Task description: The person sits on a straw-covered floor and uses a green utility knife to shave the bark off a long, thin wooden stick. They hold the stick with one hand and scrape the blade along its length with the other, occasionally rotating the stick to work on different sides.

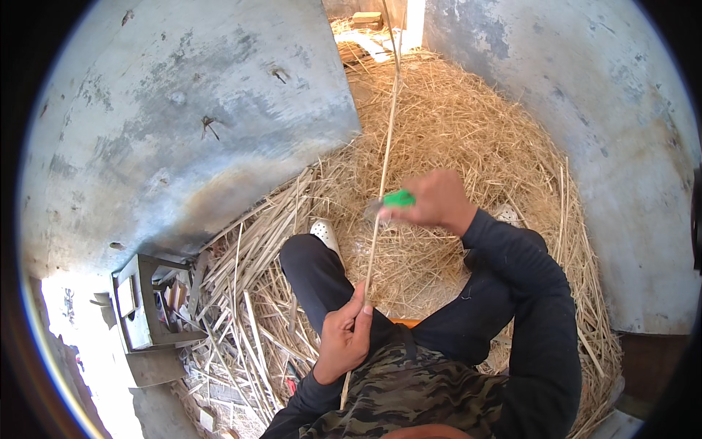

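The person sat on a wide bed of straw [468, 124] between grey walls [183, 110], with a long thin cane [385, 157] running up from the lap toward the doorway. The left hand [344, 336] was closed tight around its lower part, while the right hand [431, 201] gripped a green-handled knife [395, 199] against it; shaving cleanly probably called for a shallow blade angle, a steady cane, and strokes away from the body

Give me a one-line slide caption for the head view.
Seated amid straw, left hand grips a long thin cane while right hand holds a green-handled tool against it.
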A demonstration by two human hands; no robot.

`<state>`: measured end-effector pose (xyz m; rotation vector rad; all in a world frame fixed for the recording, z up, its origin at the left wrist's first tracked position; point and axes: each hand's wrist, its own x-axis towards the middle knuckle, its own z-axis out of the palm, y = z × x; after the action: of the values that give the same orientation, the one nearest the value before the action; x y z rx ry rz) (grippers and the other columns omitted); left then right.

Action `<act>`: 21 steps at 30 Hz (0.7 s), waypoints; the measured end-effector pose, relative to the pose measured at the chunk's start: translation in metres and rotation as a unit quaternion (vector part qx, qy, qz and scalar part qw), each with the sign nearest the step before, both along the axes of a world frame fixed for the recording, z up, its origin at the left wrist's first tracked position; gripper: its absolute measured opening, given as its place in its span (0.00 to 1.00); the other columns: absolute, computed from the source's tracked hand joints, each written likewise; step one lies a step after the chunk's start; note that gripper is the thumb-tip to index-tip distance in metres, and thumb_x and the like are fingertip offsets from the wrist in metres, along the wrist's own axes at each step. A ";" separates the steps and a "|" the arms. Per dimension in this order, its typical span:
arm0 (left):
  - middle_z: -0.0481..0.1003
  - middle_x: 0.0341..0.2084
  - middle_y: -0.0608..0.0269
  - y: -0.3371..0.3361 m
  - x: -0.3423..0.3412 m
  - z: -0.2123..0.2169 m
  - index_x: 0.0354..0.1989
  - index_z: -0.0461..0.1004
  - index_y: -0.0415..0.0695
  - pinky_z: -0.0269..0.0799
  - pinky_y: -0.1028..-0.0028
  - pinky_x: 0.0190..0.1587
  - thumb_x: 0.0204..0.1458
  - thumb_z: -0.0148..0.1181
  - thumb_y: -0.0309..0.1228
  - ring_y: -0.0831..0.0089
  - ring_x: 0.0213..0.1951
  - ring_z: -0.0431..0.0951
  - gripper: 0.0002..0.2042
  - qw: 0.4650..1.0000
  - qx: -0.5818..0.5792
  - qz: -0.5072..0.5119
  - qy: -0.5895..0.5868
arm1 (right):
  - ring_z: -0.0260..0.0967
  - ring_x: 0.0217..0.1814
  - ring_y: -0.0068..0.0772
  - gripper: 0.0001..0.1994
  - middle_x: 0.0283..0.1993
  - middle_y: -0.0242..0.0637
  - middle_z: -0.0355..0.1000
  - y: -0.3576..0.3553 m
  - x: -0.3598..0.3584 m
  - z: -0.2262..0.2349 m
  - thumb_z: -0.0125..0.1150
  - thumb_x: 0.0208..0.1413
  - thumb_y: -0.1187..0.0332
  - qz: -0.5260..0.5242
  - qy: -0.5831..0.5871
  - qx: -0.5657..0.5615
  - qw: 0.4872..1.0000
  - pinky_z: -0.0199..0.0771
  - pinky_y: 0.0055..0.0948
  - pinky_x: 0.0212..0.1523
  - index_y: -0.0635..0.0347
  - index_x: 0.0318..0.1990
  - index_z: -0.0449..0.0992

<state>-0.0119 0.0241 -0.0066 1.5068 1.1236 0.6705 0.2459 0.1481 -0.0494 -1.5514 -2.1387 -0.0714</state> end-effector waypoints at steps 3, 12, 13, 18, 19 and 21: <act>0.60 0.17 0.77 -0.004 0.001 0.004 0.61 0.65 0.37 0.54 0.84 0.25 0.62 0.48 0.28 0.89 0.22 0.57 0.19 1.000 -0.018 -0.010 0.000 | 0.57 0.09 0.24 0.41 0.08 0.27 0.57 0.028 0.033 0.006 0.38 0.45 0.20 -0.071 0.000 -0.026 0.997 0.51 0.28 0.11 0.52 0.18 0.78; 0.57 0.16 0.75 -0.012 0.006 0.002 0.62 0.63 0.34 0.49 0.84 0.22 0.61 0.46 0.22 0.89 0.20 0.53 0.19 0.994 -0.023 -0.106 -0.020 | 0.48 0.12 0.19 0.40 0.11 0.22 0.51 0.073 0.157 -0.001 0.35 0.49 0.22 -0.318 0.045 -0.043 0.946 0.44 0.26 0.13 0.52 0.11 0.62; 0.58 0.15 0.75 -0.011 0.001 -0.003 0.60 0.65 0.36 0.53 0.83 0.23 0.63 0.47 0.28 0.87 0.18 0.55 0.18 0.991 -0.075 -0.096 -0.052 | 0.47 0.12 0.19 0.39 0.12 0.22 0.51 0.078 0.158 0.002 0.35 0.49 0.22 -0.315 0.012 -0.031 0.948 0.43 0.26 0.13 0.51 0.11 0.61; 0.55 0.12 0.77 -0.001 0.008 -0.016 0.60 0.62 0.32 0.54 0.81 0.20 0.65 0.45 0.33 0.86 0.14 0.53 0.20 0.947 -0.221 -0.041 -0.228 | 0.49 0.11 0.21 0.39 0.10 0.22 0.49 0.047 0.102 0.012 0.36 0.49 0.22 -0.218 0.067 -0.091 0.969 0.45 0.28 0.12 0.51 0.10 0.61; 0.55 0.11 0.77 0.003 0.009 -0.015 0.60 0.63 0.32 0.54 0.81 0.20 0.65 0.45 0.33 0.86 0.14 0.53 0.20 0.944 -0.224 -0.032 -0.241 | 0.50 0.10 0.22 0.40 0.09 0.22 0.49 0.035 0.083 0.016 0.35 0.49 0.22 -0.182 0.064 -0.115 0.974 0.46 0.29 0.12 0.52 0.10 0.64; 0.55 0.11 0.77 0.010 0.014 -0.012 0.60 0.63 0.32 0.54 0.81 0.20 0.64 0.46 0.33 0.86 0.14 0.52 0.20 0.938 -0.229 -0.016 -0.258 | 0.54 0.09 0.27 0.41 0.08 0.27 0.53 0.007 0.046 0.021 0.39 0.48 0.22 -0.098 0.021 -0.078 0.992 0.51 0.32 0.11 0.53 0.12 0.71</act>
<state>0.0018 0.0341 -0.0187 0.8767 0.7752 0.6742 0.2917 0.1553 -0.0279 -1.8342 -1.9945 0.0641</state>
